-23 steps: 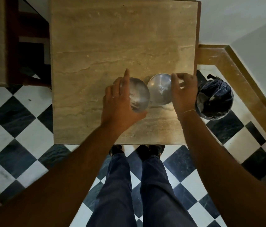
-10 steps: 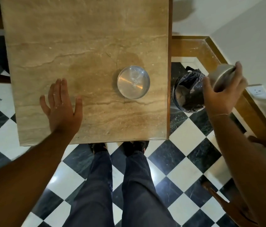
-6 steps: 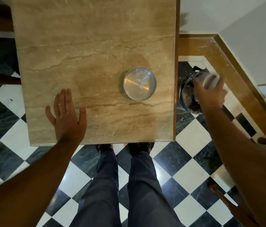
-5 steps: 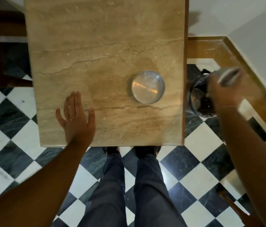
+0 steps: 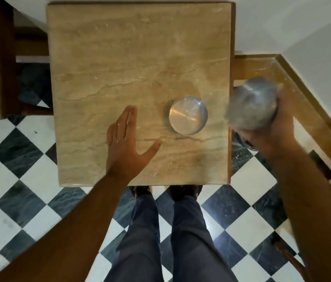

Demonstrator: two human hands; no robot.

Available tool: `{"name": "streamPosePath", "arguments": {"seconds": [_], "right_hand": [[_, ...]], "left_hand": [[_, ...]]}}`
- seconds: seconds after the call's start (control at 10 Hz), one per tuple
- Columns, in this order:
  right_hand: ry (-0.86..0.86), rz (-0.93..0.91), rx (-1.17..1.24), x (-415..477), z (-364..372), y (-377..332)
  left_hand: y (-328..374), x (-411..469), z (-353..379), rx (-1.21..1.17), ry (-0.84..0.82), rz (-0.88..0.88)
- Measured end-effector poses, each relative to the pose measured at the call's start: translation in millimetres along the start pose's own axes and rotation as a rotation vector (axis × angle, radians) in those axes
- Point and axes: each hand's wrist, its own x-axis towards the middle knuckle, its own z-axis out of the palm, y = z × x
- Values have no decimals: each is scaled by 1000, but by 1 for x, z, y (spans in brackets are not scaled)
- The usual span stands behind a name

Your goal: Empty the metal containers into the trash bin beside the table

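The right hand (image 5: 272, 137) is clamping one blurred container (image 5: 252, 104) beside the counter (image 5: 120, 58), while the left hand (image 5: 125, 143), fingers spread, is empty near the second container (image 5: 188, 115), judged not yet emptied.

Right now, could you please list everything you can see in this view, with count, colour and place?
Table: one, beige marble top, centre.
Metal container on table: one, silver, right part of the tabletop, upright.
Held metal container: one, silver, blurred, past the table's right edge.
Trash bin: one, dark, mostly hidden under the right hand.
Floor: black and white checks.
Wooden border: brown, along the white wall.
Legs: two, dark trousers, below the table.
Left hand: open, flat over the table.
Right hand: gripping the held container.
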Motion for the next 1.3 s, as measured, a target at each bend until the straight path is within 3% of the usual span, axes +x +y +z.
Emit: {"name": "streamPosePath", "arguments": {"seconds": [0.1, 0.2, 0.4, 0.5, 0.6, 0.7, 0.8, 1.1, 1.3], "right_hand": [[-151, 193, 174, -14, 51, 13], [-213, 278, 124, -20, 92, 30], [-266, 371, 148, -23, 135, 53], [-285, 378, 1, -19, 143, 58], [-132, 233, -305, -8, 148, 58], [122, -54, -435, 8, 135, 64], [186, -232, -572, 15, 119, 72], [225, -331, -748, 12, 101, 86], [217, -497, -968, 9, 97, 89]], "left_hand": [[28, 17, -21, -92, -107, 98], [53, 28, -40, -166, -264, 67], [49, 42, -53, -203, -275, 91], [37, 42, -51, -204, -226, 62], [19, 44, -44, -158, -212, -29], [-6, 47, -28, -103, -224, -155], [-24, 50, -12, -29, -225, -222], [-25, 65, 16, 29, -185, -283], [-19, 59, 13, 79, -232, -292]]}}
